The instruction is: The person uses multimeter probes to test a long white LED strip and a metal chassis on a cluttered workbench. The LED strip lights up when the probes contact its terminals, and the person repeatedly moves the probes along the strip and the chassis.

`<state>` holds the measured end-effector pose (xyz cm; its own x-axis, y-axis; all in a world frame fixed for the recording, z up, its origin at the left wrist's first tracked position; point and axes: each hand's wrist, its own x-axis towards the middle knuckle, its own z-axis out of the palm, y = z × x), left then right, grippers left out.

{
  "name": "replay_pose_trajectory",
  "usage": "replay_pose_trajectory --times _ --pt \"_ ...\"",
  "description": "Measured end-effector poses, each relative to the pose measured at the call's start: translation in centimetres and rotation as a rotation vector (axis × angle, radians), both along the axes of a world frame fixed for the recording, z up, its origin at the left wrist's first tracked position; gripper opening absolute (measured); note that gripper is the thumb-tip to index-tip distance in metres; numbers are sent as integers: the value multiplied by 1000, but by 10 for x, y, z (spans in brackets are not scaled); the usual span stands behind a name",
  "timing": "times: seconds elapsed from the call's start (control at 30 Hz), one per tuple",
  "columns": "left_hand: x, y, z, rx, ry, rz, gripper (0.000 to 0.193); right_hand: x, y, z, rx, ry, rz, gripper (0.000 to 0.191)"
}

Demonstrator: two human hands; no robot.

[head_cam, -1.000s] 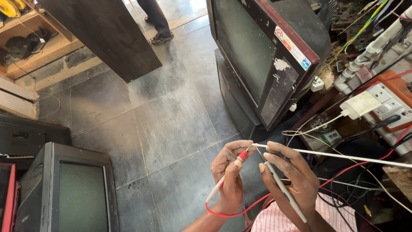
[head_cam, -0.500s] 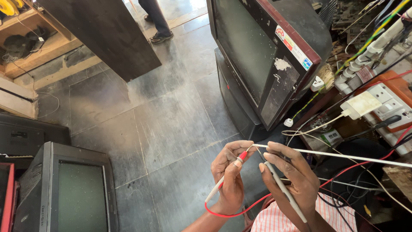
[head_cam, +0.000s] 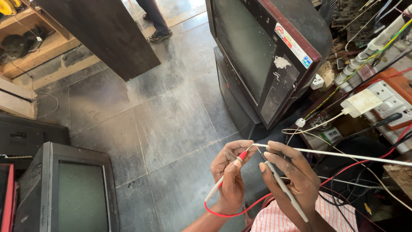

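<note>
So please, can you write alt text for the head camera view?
Two hands meet over a grey tiled floor: the left hand holds a red-tipped probe with a red wire, the right hand a grey probe and a white cable. Old televisions stand around.

Single view only, head-mounted, aimed steeply downward and slightly forward. Tilted somewhat, so floor tile (head_cam: 171,120) joints run diagonally across the frame. Closest to the lens: left hand (head_cam: 229,178) and right hand (head_cam: 292,180), low in the frame, right of centre. Beyond the fingers (head_cam: 240,148): large television (head_cam: 266,56), seen from above at medium range. Left of the fingers and low: small television (head_cam: 68,189), cropped by the frame edge. Right of the fingers: cluttered bench (head_cam: 377,99), cut off at the right margin. Far beyond, at the top edge: legs of another person (head_cam: 154,19). No second view, hence no shared part of the scene.
</note>
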<state>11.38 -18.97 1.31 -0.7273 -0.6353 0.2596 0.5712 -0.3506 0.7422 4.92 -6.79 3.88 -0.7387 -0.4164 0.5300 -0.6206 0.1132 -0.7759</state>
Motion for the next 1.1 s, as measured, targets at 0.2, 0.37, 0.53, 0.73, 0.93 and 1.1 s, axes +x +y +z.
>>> replay_pose_trajectory --times 0.2,0.37,0.53,0.73,0.93,1.1 --pt "1 1 -1 1 -5 -1 19 1 1 -3 7 -21 -9 33" --pt "2 2 -2 -3 8 -2 20 2 3 -5 26 -11 -12 32" --pt "1 2 -4 9 11 -1 19 2 4 -4 36 -6 -9 32" --pt "1 2 -7 21 3 -1 18 2 4 -2 51 7 -10 31" --pt "-1 3 -9 30 -6 -2 20 2 4 -1 45 -13 -12 31" --pt "0 2 -5 34 8 -26 18 0 4 -2 -22 -15 35 28"
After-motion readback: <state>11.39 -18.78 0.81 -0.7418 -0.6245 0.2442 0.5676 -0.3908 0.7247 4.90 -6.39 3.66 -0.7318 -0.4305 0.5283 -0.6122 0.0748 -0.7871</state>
